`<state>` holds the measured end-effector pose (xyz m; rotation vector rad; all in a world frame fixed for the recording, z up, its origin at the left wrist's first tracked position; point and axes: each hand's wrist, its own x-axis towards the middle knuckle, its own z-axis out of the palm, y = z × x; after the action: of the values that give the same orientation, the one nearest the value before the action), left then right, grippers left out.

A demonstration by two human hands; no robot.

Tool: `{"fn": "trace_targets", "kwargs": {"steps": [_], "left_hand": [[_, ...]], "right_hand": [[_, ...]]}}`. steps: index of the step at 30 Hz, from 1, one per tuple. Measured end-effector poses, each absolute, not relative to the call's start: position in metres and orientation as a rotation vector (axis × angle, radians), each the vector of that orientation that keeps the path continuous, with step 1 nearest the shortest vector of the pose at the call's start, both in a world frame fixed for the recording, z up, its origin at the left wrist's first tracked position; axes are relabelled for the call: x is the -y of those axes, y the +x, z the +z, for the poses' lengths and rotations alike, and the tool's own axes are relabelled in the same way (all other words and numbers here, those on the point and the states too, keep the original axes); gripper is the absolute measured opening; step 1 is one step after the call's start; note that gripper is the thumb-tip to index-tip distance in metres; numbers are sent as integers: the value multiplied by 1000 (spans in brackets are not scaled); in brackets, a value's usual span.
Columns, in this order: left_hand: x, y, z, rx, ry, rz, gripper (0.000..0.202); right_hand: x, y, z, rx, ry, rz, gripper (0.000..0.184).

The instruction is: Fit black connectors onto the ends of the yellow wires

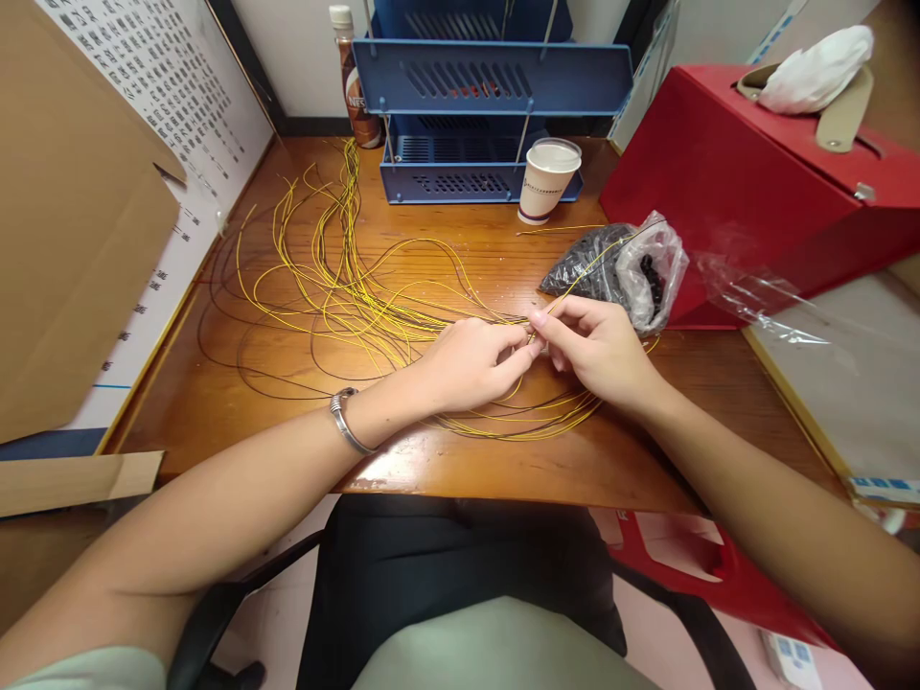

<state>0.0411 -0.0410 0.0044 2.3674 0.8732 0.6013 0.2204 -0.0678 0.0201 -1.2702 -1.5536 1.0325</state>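
Thin yellow and black wires (345,278) lie in a loose, looping bundle across the wooden table, and some curve round below my hands. My left hand (478,359) is closed, thumb and fingertips pinching wires at the bundle's right end. Close against it, my right hand (593,345) pinches a thin wire between thumb and forefinger; one yellow strand rises from there to the upper right. The fingertips of both hands nearly meet, and what lies between them is too small to make out. Just beyond my right hand sits an open clear plastic bag (586,264) of small black pieces.
A paper cup (547,182) stands before a blue tiered rack (495,81), with a brown bottle (356,86) to its left. A large red box (719,182) fills the right side. Cardboard (79,240) leans in at left. The table's front edge (503,495) is near my lap.
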Motion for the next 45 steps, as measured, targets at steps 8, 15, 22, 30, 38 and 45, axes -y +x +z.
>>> {"fn": "trace_targets", "kwargs": {"steps": [8,15,22,30,38,45], "left_hand": [[40,41,5,-882,2361,584,35],[40,42,4,-882,2361,583,36],[40,42,5,-886,2350,577,37],[40,41,7,-893,2358,570,33],[40,41,5,-880,2365,573,33],[39,41,4,-864,2370,578,37]], "right_hand": [[67,222,20,1541,-1265,1023,45],[68,222,20,1563,-1250,1002,43],[68,221,20,1582,-1249,939,43],[69,223,21,1502,-1281,825,40],[68,223,20,1526,-1297,896,41],[69,219,23,1542,-1303,958,47]]}}
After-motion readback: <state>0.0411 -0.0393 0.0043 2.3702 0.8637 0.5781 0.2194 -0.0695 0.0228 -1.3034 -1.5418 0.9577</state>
